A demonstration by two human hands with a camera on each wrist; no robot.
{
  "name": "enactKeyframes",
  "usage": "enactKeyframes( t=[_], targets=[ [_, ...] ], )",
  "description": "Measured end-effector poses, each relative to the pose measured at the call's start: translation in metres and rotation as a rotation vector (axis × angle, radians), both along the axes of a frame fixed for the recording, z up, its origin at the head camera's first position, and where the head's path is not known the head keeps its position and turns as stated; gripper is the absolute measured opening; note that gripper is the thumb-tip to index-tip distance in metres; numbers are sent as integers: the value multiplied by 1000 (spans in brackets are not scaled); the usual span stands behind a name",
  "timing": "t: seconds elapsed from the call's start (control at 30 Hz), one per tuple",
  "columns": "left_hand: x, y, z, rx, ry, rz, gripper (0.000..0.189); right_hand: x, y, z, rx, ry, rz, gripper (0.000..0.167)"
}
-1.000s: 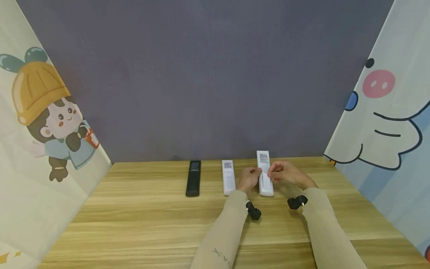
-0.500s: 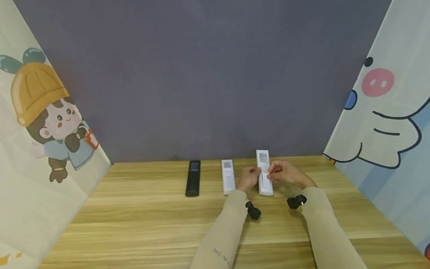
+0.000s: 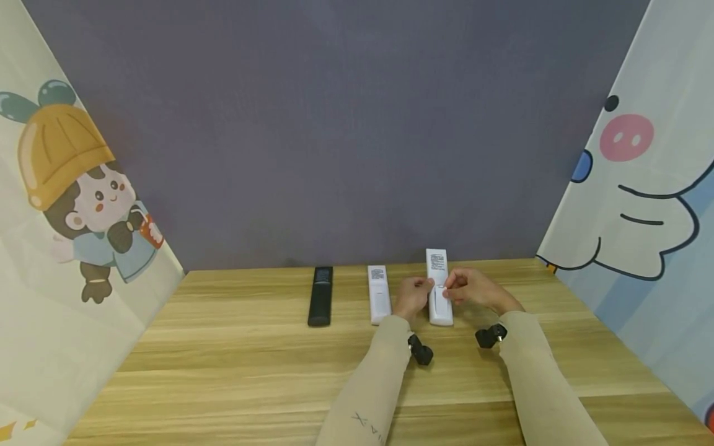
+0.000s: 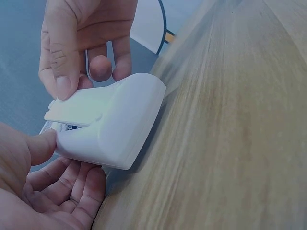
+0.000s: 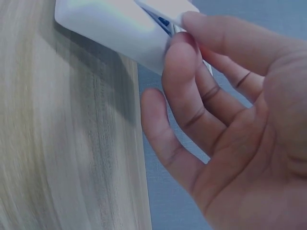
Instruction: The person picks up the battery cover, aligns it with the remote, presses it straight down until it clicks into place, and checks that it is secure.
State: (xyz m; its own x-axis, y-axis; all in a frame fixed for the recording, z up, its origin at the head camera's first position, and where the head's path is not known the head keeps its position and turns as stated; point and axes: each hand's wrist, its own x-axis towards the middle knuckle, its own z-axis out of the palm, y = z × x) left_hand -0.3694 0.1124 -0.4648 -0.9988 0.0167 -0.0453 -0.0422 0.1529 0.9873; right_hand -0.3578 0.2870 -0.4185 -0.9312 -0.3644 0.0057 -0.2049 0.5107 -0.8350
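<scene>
A white remote control (image 3: 437,263) lies back side up toward the far edge of the table. My left hand (image 3: 411,297) grips its left side, the thumb on the back face and fingers along the edge. With thumb and fingertip, my right hand (image 3: 474,288) pinches the upper end of the battery cover (image 4: 76,108). That end stands raised off the remote, while the lower end still meets the body. Through the gap at the side, a dark part of the battery compartment (image 4: 73,127) shows in the left wrist view; most of the inside is hidden.
Left of my hands lies a second white remote (image 3: 380,300), back side up, its cover flush. Farther left is a black remote (image 3: 320,297). A grey panel (image 3: 357,136) rises behind the wooden table (image 3: 251,371), with printed cloths at both sides.
My right hand and wrist have shifted very slightly to the left, with the cover still pinched. The left hand holds the remote in the same place.
</scene>
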Motion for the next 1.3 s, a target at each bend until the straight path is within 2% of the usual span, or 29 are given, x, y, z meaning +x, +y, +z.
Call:
enactKeyframes(
  t=[0.57, 0.8, 1.1, 1.3],
  targets=[
    [0, -1, 0, -19, 24, 3, 28, -4, -1, -4, 18, 23, -15, 19],
    [2, -2, 0, -1, 19, -3, 30, -4, -3, -6, 14, 12, -22, 20],
    [1, -3, 1, -1, 20, 0, 31, -6, -3, -9, 54, 43, -52, 7],
    [1, -3, 2, 0, 13, 1, 32, -6, -3, -9, 42, 30, -85, 13]
  ],
)
